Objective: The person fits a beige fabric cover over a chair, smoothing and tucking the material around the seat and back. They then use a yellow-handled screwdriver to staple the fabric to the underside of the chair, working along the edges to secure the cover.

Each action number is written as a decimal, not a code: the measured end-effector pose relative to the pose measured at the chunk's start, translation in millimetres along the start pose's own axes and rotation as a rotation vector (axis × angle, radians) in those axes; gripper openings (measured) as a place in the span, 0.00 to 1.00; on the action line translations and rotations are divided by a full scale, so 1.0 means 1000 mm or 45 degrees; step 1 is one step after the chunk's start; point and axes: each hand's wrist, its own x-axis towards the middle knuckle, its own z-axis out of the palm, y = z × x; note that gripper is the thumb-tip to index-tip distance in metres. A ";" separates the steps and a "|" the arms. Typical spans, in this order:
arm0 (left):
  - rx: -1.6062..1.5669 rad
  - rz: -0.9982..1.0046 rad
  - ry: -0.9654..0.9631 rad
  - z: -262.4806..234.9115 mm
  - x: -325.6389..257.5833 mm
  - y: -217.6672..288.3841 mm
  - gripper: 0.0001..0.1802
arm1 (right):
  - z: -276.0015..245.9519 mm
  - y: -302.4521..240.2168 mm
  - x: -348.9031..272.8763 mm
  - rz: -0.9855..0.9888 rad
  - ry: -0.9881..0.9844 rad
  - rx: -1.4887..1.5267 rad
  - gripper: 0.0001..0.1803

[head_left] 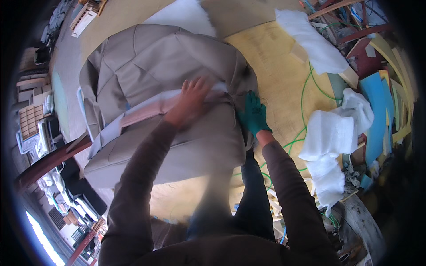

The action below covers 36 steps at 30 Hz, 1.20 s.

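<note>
We press our bare left hand (191,98), fingers spread flat, onto the white wadding strip (146,108) tucked in the smooth grey-beige upholstered cushion (164,71) on the plywood counter (279,75). Our green-gloved right hand (254,114) lies flat against its right edge, gripping nothing.

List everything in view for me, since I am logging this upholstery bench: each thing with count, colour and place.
Cushion cover: one, grey-beige fabric, centre of the bench, under both hands.
White lining strip: one, across the cover's middle.
Bench top: one, yellowish board.
White wadding: several pieces, right of the bench and top right.
Green cord: one, looping over the bench's right side.
Foam offcuts: several, blue and yellow, far right.
Wooden frame: one, pale, top left.
Left hand: bare, flat on the lining strip.
Right hand: green glove, at the cover's right edge.
</note>
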 end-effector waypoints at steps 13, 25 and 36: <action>-0.334 -0.195 -0.280 0.014 0.041 -0.023 0.13 | 0.003 -0.023 0.014 0.204 0.155 0.324 0.32; -0.840 -0.748 -1.039 0.014 0.051 -0.045 0.23 | 0.023 0.005 -0.009 -0.199 0.333 0.364 0.48; -0.445 -0.104 -1.082 0.053 0.052 -0.056 0.19 | 0.014 0.006 -0.012 -0.151 0.521 0.449 0.52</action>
